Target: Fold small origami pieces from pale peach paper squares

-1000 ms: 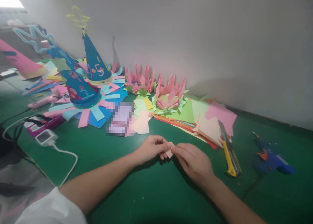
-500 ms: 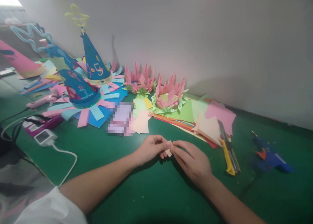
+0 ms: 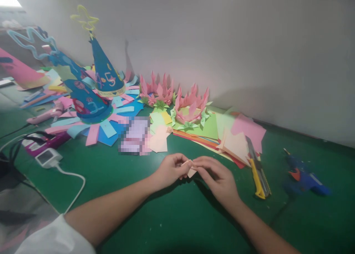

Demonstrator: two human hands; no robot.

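A small folded piece of peach paper (image 3: 191, 172) is pinched between both hands, low over the green table. My left hand (image 3: 171, 171) closes thumb and fingers on its left side. From the right, my right hand (image 3: 216, 176) grips its upper edge with the fingertips, which partly hide the paper. Beyond the hands lie loose peach sheets (image 3: 159, 141) and a stack of coloured paper (image 3: 199, 135). On the stack sits a pink paper crown (image 3: 191, 106) with green paper leaves around its base.
A yellow utility knife (image 3: 257, 180) lies right of the stack. Farther right is a blue glue gun (image 3: 305, 178). Blue paper cone hats (image 3: 107, 69), a purple power strip (image 3: 52, 143) and a white charger (image 3: 48, 158) stand left. A pale wall (image 3: 249, 43) rises behind the green table (image 3: 166, 224).
The right hand's thumb and fingers have shifted on the peach paper, and the paper has turned slightly. Everything else has slid a little left in view as the head moved.
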